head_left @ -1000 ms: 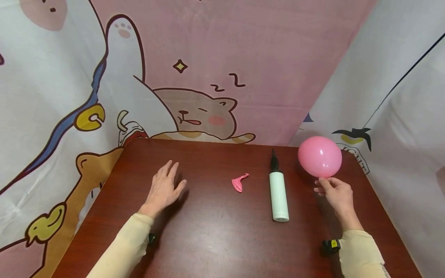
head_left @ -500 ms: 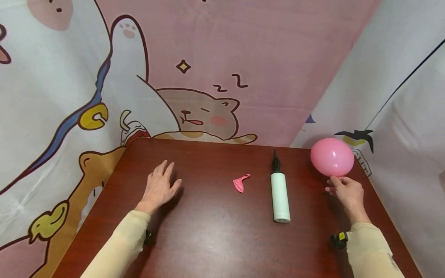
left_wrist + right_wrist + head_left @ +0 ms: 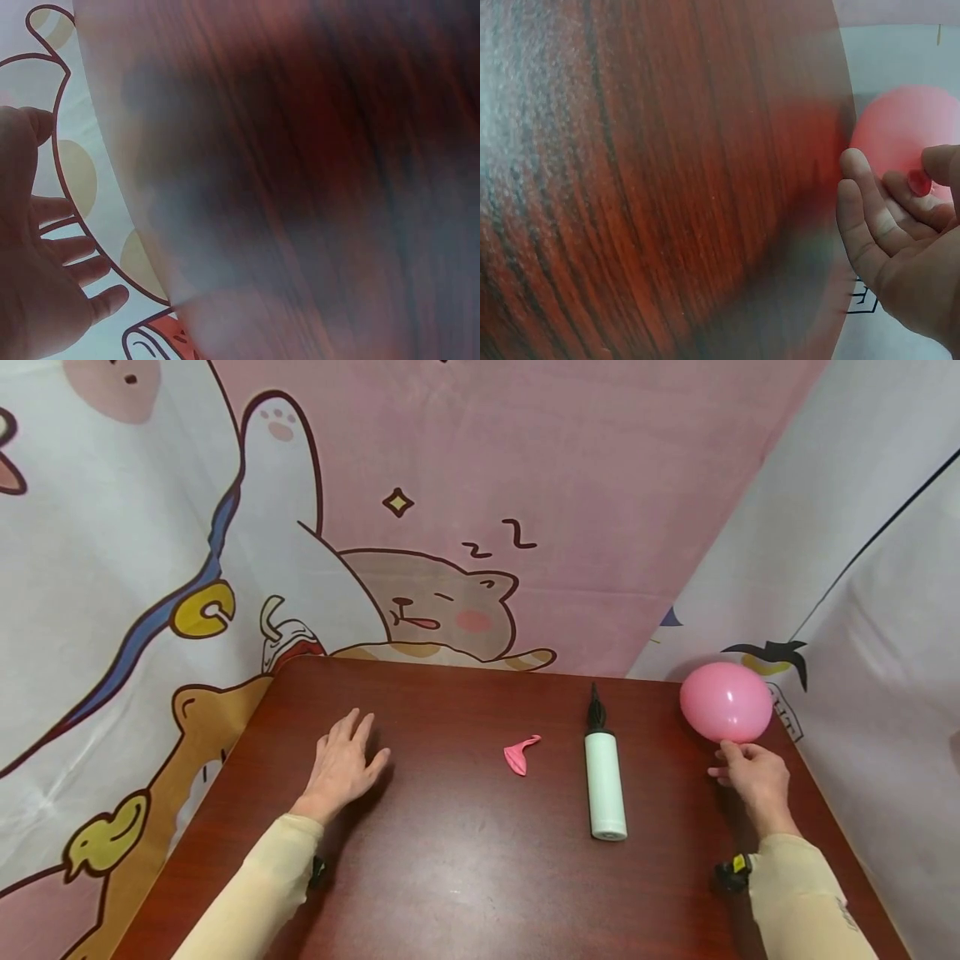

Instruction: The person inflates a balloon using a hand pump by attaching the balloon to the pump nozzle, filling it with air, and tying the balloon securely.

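An inflated pink balloon (image 3: 726, 702) is at the far right of the table in the head view. My right hand (image 3: 756, 781) pinches its neck between thumb and forefinger; the red knot or neck end (image 3: 919, 183) shows in the right wrist view, the other fingers loosely bent. On the left side my left hand (image 3: 341, 768) is held with fingers spread and nothing in it. Between the hands a limp pink balloon (image 3: 519, 755) lies on the table. To its right lies a pale green hand pump (image 3: 604, 785) with a black nozzle pointing to the back.
The dark red-brown wooden table (image 3: 450, 893) carries these things. A cloth with cartoon animals (image 3: 450, 602) hangs along its back edge and both sides. Black wrist devices (image 3: 733, 872) sit at both cuffs.
My right hand has moved to the right with the inflated balloon, mostly in the first half second. My left hand has shifted slightly left. Pump and limp balloon lie still.
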A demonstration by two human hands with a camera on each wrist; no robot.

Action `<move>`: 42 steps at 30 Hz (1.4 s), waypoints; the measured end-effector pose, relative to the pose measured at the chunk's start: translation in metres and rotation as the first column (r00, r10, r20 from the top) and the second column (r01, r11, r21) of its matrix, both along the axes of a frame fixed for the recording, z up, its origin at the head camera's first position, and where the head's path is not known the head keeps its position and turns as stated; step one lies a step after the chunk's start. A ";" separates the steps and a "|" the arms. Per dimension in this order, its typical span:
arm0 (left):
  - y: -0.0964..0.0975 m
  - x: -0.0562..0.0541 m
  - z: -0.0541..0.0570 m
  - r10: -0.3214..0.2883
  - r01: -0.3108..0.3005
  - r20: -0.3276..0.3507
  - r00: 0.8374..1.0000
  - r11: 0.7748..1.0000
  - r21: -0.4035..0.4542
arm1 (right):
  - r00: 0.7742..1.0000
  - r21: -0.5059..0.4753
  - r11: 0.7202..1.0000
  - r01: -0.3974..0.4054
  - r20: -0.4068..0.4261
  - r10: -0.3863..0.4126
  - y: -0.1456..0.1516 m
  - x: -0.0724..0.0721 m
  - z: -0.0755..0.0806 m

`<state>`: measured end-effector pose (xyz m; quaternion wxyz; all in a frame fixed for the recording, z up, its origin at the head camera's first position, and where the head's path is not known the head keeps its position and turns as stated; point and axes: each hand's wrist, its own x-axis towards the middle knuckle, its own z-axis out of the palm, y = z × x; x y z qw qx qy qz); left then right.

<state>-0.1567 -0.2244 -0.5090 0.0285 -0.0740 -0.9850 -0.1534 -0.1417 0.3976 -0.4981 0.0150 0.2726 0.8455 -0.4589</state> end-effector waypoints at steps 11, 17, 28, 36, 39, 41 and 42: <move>0.008 0.003 -0.002 -0.013 0.013 -0.032 0.999 1.000 -0.006 | 1.000 0.010 1.000 0.012 -0.022 -0.011 -0.010 0.008 -0.001; 0.016 0.004 -0.004 -0.027 0.027 -0.028 0.999 1.000 0.002 | 0.999 0.049 0.998 0.024 0.030 -0.026 -0.014 0.013 0.004; 0.044 0.006 -0.007 -0.075 0.076 -0.036 0.996 0.997 0.027 | 1.000 0.096 0.995 0.005 -0.020 -0.003 -0.039 0.026 0.014; 0.072 0.009 -0.008 -0.126 0.127 -0.029 0.992 0.991 0.048 | 0.995 0.112 0.993 -0.049 -0.076 0.057 -0.056 0.033 0.015; 0.084 0.011 -0.007 -0.148 0.148 -0.023 0.989 0.988 0.043 | 0.991 0.122 0.989 -0.083 -0.093 0.095 -0.064 0.034 0.014; 0.091 0.012 -0.007 -0.161 0.162 -0.022 0.987 0.986 0.038 | 0.988 0.124 0.987 -0.104 -0.102 0.117 -0.068 0.033 0.014; 0.094 0.012 -0.007 -0.167 0.167 -0.021 0.986 0.985 0.034 | 0.987 0.128 0.986 -0.111 -0.103 0.125 -0.069 0.033 0.014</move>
